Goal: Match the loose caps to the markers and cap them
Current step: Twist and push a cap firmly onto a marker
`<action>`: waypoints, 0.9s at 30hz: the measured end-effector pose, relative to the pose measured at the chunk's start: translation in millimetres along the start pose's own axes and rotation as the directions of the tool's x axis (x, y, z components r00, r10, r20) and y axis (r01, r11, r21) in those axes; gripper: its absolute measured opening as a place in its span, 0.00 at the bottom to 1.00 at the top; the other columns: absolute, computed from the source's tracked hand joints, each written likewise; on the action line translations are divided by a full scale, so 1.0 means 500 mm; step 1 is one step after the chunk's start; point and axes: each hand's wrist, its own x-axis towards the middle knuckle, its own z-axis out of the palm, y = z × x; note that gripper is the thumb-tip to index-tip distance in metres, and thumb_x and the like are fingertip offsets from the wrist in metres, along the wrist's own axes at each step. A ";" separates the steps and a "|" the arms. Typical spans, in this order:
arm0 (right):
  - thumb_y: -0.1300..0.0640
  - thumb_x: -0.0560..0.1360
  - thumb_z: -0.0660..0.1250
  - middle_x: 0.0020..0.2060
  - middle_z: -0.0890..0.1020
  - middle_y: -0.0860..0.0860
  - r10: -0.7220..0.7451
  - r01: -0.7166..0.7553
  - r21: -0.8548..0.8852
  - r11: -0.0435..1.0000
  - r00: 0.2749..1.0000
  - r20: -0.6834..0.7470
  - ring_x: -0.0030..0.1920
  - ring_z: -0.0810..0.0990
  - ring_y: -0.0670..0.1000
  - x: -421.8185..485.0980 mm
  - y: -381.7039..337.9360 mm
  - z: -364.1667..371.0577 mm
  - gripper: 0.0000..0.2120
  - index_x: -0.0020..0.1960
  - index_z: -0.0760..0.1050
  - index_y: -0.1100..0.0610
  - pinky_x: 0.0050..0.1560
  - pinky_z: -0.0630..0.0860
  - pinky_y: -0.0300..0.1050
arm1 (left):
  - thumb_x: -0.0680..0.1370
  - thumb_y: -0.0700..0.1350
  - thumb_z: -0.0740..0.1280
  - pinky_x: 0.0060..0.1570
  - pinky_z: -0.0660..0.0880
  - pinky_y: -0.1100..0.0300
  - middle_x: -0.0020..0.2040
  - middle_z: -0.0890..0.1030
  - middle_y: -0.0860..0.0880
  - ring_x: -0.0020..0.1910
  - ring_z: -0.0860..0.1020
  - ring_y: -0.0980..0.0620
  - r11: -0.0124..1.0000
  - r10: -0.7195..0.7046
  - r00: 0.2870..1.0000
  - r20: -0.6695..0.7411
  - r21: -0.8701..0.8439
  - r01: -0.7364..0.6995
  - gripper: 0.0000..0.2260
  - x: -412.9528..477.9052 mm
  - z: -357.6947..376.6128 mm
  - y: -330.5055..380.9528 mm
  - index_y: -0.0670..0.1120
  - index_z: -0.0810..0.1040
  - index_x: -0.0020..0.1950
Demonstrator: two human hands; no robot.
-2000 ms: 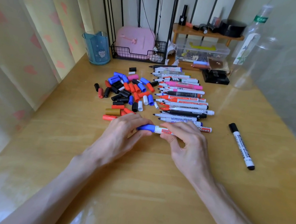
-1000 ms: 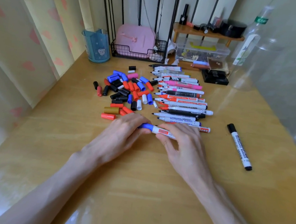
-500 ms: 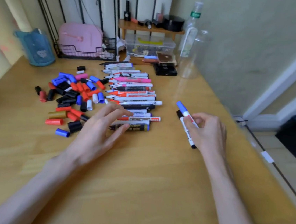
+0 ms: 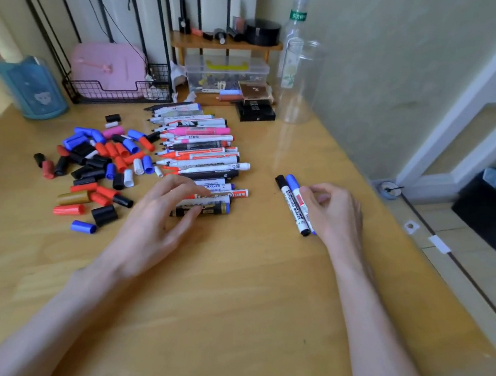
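- Right hand (image 4: pixel 334 210) sits at about 3 o'clock on the table (image 4: pixel 243 310), fingers curled loosely round the blue-capped marker (image 4: pixel 299 200); whether it grips or merely touches it, I cannot tell.
- That marker lies just beside a black-capped marker (image 4: pixel 292 206), the two nearly parallel and touching or close to it; these look like the finished pile, two in all.
- Left hand (image 4: pixel 161 218) lies at about 9 o'clock from the right one, fingers spread and half open, holding nothing; its fingertips rest on the nearest markers of the uncapped row (image 4: pixel 201 158).
- Nearest in that row is a dark marker with a gold band (image 4: pixel 208 208), partly under the fingers; I judge it the likely next pick.
- Row runs from the left hand toward 12 o'clock, well over a dozen markers, tips bare and pointing toward 9 o'clock.
- Loose caps (image 4: pixel 99 166) lie scattered at 9 to 10 o'clock of the row: red, blue, black, white, one pink, one gold (image 4: pixel 74 198).
- Task is barely started by my judgement: two done, nearly the whole row and cap pile left.
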 end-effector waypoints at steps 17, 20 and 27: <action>0.43 0.72 0.78 0.48 0.80 0.41 -0.647 0.664 0.126 0.737 0.639 0.416 0.52 0.74 0.46 -0.092 -0.169 0.127 0.15 0.55 0.84 0.46 0.56 0.75 0.49 | 0.82 0.42 0.68 0.55 0.78 0.52 0.60 0.78 0.54 0.58 0.79 0.53 0.983 -0.171 0.970 -0.173 0.033 0.179 0.11 -0.100 -0.164 -0.117 0.50 0.81 0.64; 0.41 0.69 0.79 0.43 0.79 0.40 -0.660 0.684 0.115 0.721 0.625 0.418 0.48 0.73 0.47 -0.096 -0.176 0.126 0.16 0.54 0.84 0.45 0.53 0.75 0.48 | 0.82 0.40 0.68 0.52 0.76 0.57 0.58 0.80 0.53 0.57 0.79 0.52 0.980 -0.188 0.953 -0.238 0.015 0.197 0.11 -0.121 -0.194 -0.143 0.49 0.82 0.64; 0.46 0.72 0.79 0.44 0.78 0.40 -0.640 0.726 0.033 0.687 0.583 0.501 0.51 0.72 0.46 -0.100 -0.215 0.140 0.10 0.52 0.84 0.46 0.51 0.71 0.45 | 0.81 0.41 0.70 0.46 0.73 0.60 0.53 0.81 0.53 0.53 0.80 0.51 0.966 -0.241 0.945 -0.222 0.038 0.255 0.11 -0.143 -0.236 -0.178 0.51 0.82 0.62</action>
